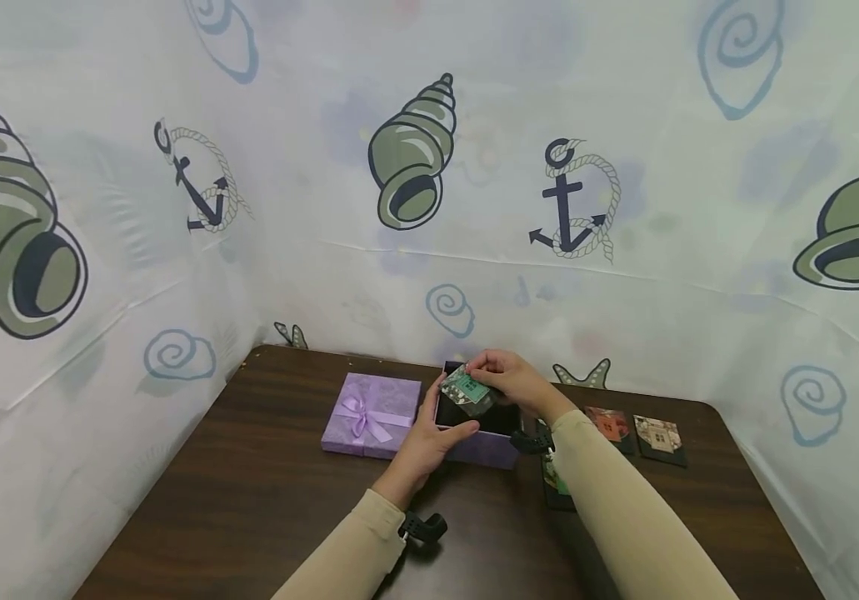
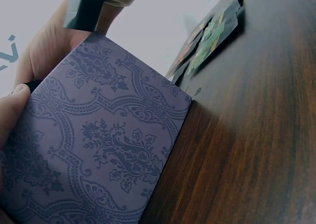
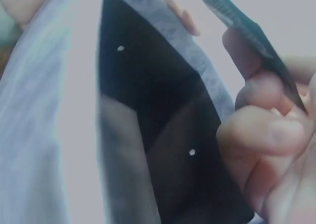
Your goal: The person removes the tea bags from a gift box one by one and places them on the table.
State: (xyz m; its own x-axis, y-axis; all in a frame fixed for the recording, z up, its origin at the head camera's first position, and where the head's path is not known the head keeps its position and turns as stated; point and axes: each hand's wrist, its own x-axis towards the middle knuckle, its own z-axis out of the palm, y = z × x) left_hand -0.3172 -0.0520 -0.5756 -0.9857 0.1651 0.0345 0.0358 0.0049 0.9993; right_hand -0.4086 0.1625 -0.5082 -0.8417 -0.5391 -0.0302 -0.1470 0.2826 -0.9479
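In the head view my right hand (image 1: 516,382) pinches a small flat packet (image 1: 466,390), green with a pale patterned print and dark edges, above an open purple box (image 1: 481,451). My left hand (image 1: 427,443) grips the box at its left side, with the thumb over the front rim. The left wrist view shows the box's damask-patterned wall (image 2: 118,130). In the right wrist view the packet (image 3: 242,28) is between finger and thumb, tilted beside the box's black inside (image 3: 163,100), where two small pale dots show.
A lilac lid (image 1: 387,400) with a ribbon bow lies left of the box. Right of it are a red packet (image 1: 611,427), a cream packet (image 1: 658,437) and a green packet (image 1: 556,483), partly behind the right sleeve. A patterned cloth wall stands behind the brown table (image 1: 264,467).
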